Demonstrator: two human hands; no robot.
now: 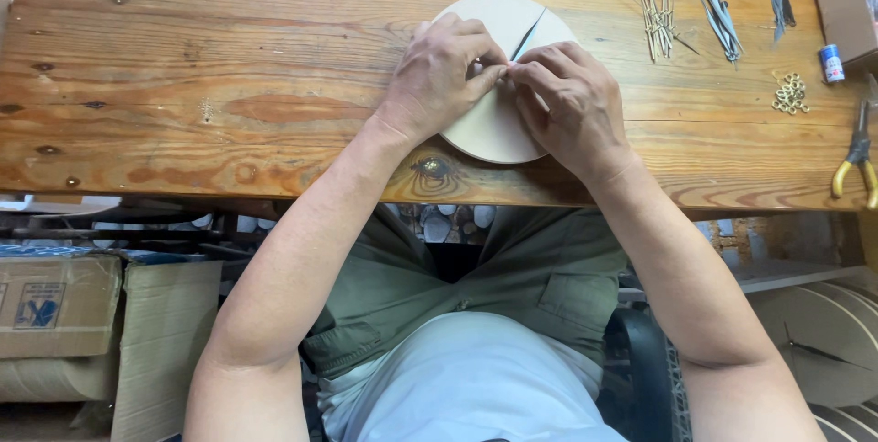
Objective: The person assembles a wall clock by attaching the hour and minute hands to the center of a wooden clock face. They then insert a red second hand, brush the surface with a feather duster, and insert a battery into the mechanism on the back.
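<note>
Two hands, left hand (439,72), right hand (572,99), pinching on round disc (489,127), near table edge (229,188)

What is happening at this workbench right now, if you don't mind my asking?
A person seated at a wooden table has both hands on a pale round disc with a slit cut in from its edge. The left hand and right hand meet at the disc's middle, fingertips pinched together on something too small to make out. To the right lie thin metal rods, dark pointed metal pieces, a small pile of brass rings and yellow-handled pliers.
</note>
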